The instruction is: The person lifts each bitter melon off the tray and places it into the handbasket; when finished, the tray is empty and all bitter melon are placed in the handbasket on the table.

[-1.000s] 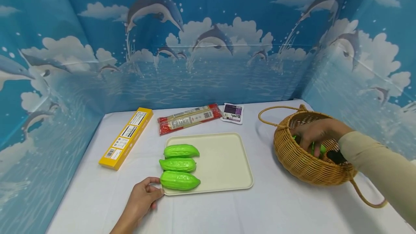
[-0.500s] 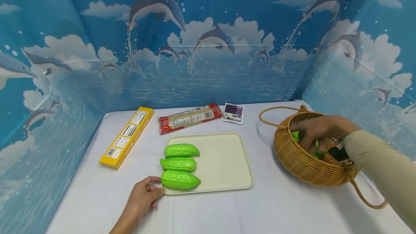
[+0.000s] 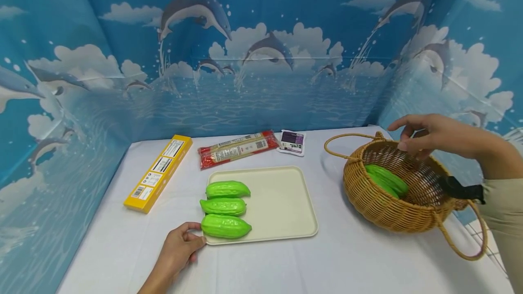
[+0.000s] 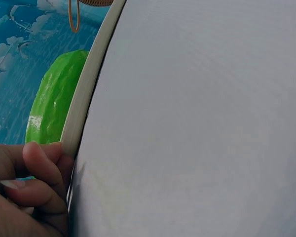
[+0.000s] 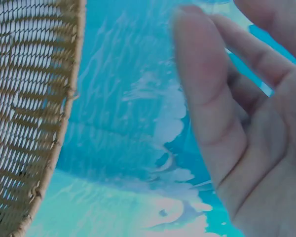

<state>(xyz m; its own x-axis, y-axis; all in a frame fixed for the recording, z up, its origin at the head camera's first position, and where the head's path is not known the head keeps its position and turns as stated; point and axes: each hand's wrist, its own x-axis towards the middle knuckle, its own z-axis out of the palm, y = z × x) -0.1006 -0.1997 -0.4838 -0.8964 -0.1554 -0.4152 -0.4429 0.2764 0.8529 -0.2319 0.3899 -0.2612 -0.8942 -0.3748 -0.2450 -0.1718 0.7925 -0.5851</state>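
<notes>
A yellow box [image 3: 158,173] lies slantwise on the white-covered table [image 3: 265,269], left of and apart from the pale tray [image 3: 279,203]; behind the tray are red-ended packets [image 3: 239,149], with a white-and-purple sachet [image 3: 292,143] just beside them. A dolphin-printed sheet [image 3: 261,99] rises behind and along both sides. The wicker basket [image 3: 367,208] stands to the right, its far handle [image 3: 352,134] looping out leftward; its near wall hides part of the green gourds [image 3: 388,180] inside, and the black wrist mount [image 3: 461,189] covers some of its right rim. Those gourds lie lengthwise from upper left to lower right, against the basket's left side. Three more, the front gourd [image 3: 226,226], middle gourd [image 3: 223,206] and back gourd [image 3: 228,189], lie side by side along the tray's left, long axes crosswise; the front and back ones taper rightward, the middle one leftward. The left hand [image 3: 179,246] pinches the tray's near left corner; the right hand [image 3: 439,136], loosely bent and holding nothing, hovers over the basket
</notes>
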